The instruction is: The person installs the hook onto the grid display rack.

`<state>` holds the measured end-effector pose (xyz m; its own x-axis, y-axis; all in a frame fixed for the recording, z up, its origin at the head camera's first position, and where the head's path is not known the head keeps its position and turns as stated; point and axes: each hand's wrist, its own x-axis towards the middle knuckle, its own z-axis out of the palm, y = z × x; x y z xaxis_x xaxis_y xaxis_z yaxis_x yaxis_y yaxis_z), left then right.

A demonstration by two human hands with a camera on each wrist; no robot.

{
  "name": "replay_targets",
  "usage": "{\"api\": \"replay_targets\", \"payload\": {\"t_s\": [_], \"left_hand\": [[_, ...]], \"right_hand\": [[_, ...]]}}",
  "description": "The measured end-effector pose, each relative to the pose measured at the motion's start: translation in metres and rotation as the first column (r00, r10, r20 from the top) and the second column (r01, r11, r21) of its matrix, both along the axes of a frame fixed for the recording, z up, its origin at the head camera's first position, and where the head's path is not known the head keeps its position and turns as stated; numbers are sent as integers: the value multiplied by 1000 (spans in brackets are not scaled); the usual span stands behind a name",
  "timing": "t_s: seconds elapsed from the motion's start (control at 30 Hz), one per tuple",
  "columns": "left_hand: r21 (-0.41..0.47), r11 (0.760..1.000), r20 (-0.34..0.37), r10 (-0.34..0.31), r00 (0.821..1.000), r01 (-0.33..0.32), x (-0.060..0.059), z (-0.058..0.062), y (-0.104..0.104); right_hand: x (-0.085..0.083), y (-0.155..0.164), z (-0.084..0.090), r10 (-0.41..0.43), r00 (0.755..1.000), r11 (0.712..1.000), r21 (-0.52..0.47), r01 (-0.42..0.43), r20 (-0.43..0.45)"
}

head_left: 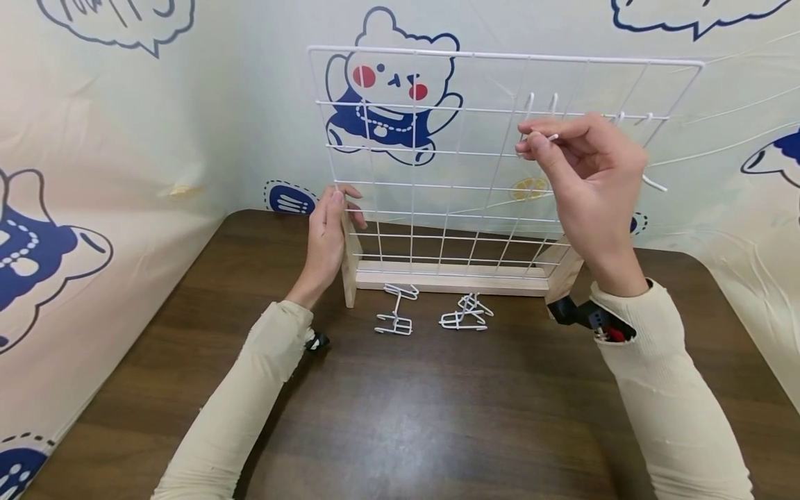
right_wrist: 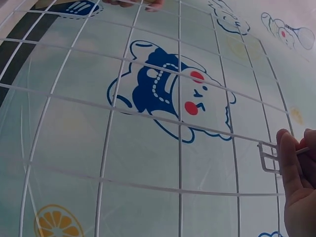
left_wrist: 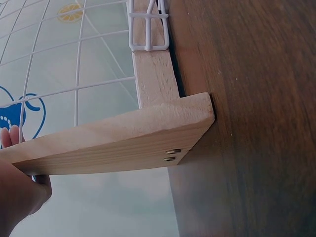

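Cream sleeves (head_left: 669, 389); right fingers (head_left: 550, 158) pinch bent wire hook (right_wrist: 269, 157), left fingers (head_left: 336, 199) clasp grained wooden upright (left_wrist: 108, 153).

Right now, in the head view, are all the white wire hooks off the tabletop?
No, some white wire hooks lie on the brown wood-grain tabletop, in front of the grid rack's wooden base bar.

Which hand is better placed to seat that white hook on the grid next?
Likely the right hand: it pinches the white hook high up at the wire grid, while the left hand grips the wooden side post, away from the hook.
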<state>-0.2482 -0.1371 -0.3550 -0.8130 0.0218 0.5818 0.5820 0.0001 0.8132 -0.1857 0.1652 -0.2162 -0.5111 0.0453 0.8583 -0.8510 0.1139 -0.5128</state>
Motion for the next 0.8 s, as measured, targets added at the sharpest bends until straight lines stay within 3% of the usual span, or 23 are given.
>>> {"api": "replay_targets", "payload": {"t_s": [0.17, 0.43, 0.8], "left_hand": [[1, 1000, 4, -7, 1000, 7, 3, 3, 2], [-23, 1000, -5, -6, 1000, 6, 21, 25, 10], [-14, 1000, 0, 1, 1000, -1, 22, 23, 8]], "right_hand": [[-6, 3, -6, -34, 999, 998, 56, 34, 10], [1, 2, -20, -46, 998, 997, 57, 43, 48], [14, 4, -37, -45, 995, 996, 79, 38, 91]]}}
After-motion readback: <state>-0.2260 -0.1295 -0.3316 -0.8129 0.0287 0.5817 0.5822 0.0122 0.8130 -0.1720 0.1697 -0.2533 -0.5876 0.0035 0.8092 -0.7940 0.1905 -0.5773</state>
